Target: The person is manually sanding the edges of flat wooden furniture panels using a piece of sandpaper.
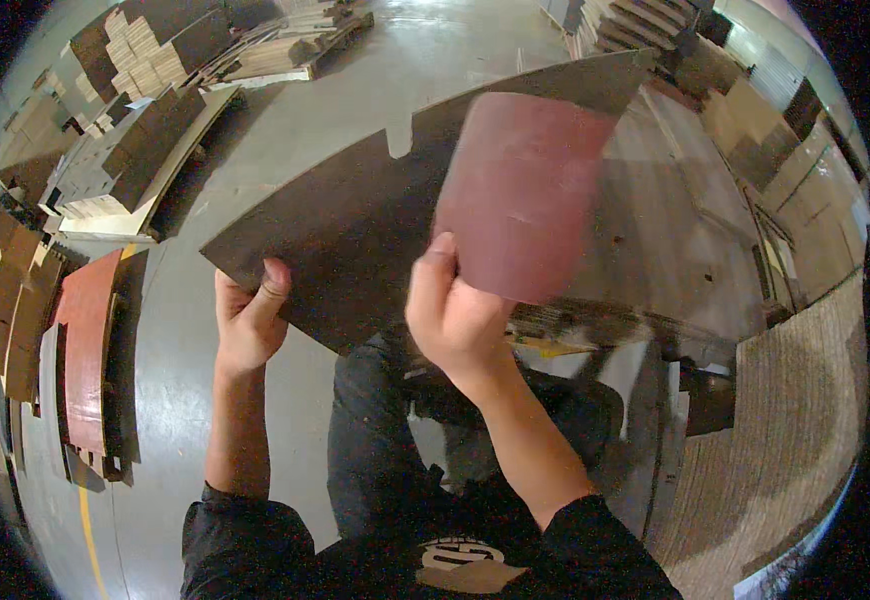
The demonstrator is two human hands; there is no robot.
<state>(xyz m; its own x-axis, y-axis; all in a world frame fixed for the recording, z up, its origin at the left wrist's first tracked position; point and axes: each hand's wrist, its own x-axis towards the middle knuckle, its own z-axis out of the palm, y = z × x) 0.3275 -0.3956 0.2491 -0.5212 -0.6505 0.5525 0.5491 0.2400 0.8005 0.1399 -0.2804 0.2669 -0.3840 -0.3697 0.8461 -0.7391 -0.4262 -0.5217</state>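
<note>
My left hand grips the near left corner of a long dark brown board, thumb on top and fingers underneath. The board slants up to the far right, and a small slot is cut into its far edge. My right hand pinches a reddish-brown sheet with rounded corners at its lower left, the thumb on its face and the other fingers hidden behind. This sheet is slightly blurred. It is raised in front of the board and covers part of it; whether the two touch I cannot tell.
Under the board, at right, stands a stack of brown sheets. More corrugated sheets are piled at the near right. To the left are a red-topped stack and a pallet of boxes. Grey floor runs between.
</note>
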